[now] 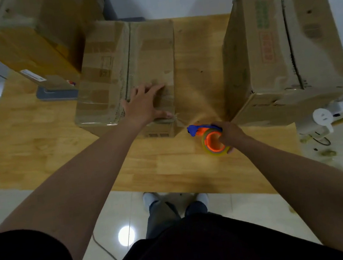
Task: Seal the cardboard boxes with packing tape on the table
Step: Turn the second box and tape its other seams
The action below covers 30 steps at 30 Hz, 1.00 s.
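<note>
Hands both over light wooden table, head-cam view looking down. Left hand laid flat, fingers straight + spread, pressing on top of low brown cardboard box at table centre, near its front right corner; thumb along front top edge. Flaps of that box closed, centre seam running front to back, glossy clear tape patches across the top. Right hand curled round orange-and-blue plastic tape dispenser w/ yellowish clear roll, fingers hooked thru the orange core, blue head pointing toward low box. Dispenser just right of box's front corner, low over table; cannot tell if touching the wood. Blurred sheen btw box corner and dispenser, poss. clear tape pulled out, too smeared to confirm. Tall brown cardboard box w/ green + red print at table right, dark gap along its top seam, lower front edge just behind right hand. Third brown cardboard box w/ white label at rear left, on grey-blue plastic base; touching low box or just beside it, cannot tell. White round plastic object past table's right edge. White shoes on pale tiled floor below table's near edge
</note>
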Tool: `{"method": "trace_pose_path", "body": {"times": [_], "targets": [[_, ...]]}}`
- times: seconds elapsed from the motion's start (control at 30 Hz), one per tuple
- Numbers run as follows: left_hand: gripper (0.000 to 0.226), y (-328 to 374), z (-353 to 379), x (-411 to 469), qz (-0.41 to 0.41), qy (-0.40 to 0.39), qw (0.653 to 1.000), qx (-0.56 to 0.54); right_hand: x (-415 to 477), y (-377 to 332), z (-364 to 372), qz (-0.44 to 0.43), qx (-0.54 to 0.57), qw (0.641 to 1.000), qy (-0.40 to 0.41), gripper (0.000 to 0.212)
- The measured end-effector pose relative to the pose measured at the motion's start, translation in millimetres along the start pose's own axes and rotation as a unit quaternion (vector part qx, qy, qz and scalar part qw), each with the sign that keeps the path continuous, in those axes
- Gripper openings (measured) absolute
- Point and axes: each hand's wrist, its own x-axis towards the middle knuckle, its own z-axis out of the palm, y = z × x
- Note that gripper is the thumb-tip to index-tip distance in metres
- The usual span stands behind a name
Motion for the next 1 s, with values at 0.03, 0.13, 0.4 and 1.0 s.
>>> {"method": "trace_pose_path", "body": {"times": [0.03,0.13,0.4,1.0], "targets": [[0.101,0,0,0,0.0,0.0,1.0,0.0,1,-1,2,-0.007,-0.021,1.0,0.009,0.064],[0.103,-3,-2,1,0.014,-0.008,1.0,0.003,3,-6,1,-0.025,-0.091,0.995,0.039,0.058],[0.093,-38,-35,-8,0.118,-0.055,0.992,0.009,-28,-61,-14,-0.064,-0.146,0.981,0.107,0.062],[0.06,-144,-28,-88,0.209,-0.04,0.972,0.096,-77,-222,82,-0.331,-0.197,0.914,0.126,0.068]]}}
